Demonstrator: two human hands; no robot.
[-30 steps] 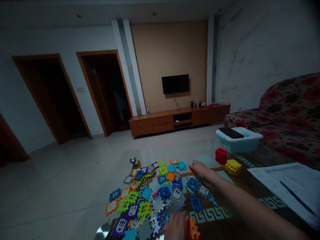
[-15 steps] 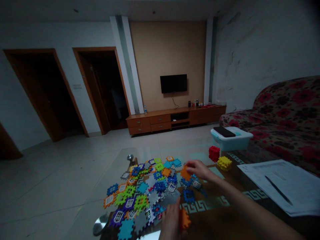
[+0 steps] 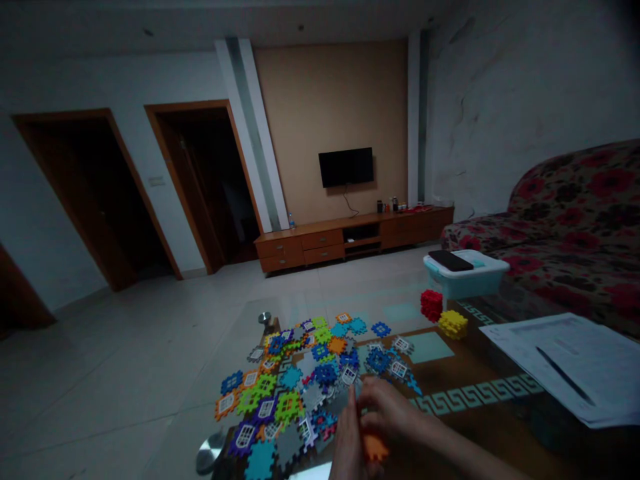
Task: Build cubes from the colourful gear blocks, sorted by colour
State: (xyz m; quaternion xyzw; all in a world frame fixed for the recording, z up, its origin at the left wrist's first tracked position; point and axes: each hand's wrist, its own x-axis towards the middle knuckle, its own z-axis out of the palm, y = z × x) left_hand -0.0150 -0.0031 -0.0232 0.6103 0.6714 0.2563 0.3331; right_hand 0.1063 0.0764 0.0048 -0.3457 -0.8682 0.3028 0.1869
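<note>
My left hand point(image 3: 347, 443) is closed at the bottom centre, edge-on to me, around orange interlocking plastic tiles point(image 3: 375, 448), part of which sticks out below the fingers. My right hand point(image 3: 393, 410) presses against it from the right, fingers bent in a pinch. The orange tile it carried is mostly hidden between the two hands. Just beyond them lies a spread of loose notched tiles, among them a lime-green tile point(image 3: 289, 405), a light-blue tile point(image 3: 260, 459), a grey tile point(image 3: 289, 445) and a purple tile with a white window grid point(image 3: 245, 437).
Stacked blocks, one red point(image 3: 431, 305) and one yellow point(image 3: 453, 324), stand at the right of the glass table. Beyond them is a lidded tub point(image 3: 467, 283) with a black phone point(image 3: 451, 260) on top. Papers point(image 3: 565, 353) with a pen point(image 3: 565, 375) lie at right.
My right hand has come back toward me from the far tiles, bringing an orange tile to my left hand. A blue tile behind it now shows. The view has shifted slightly.
</note>
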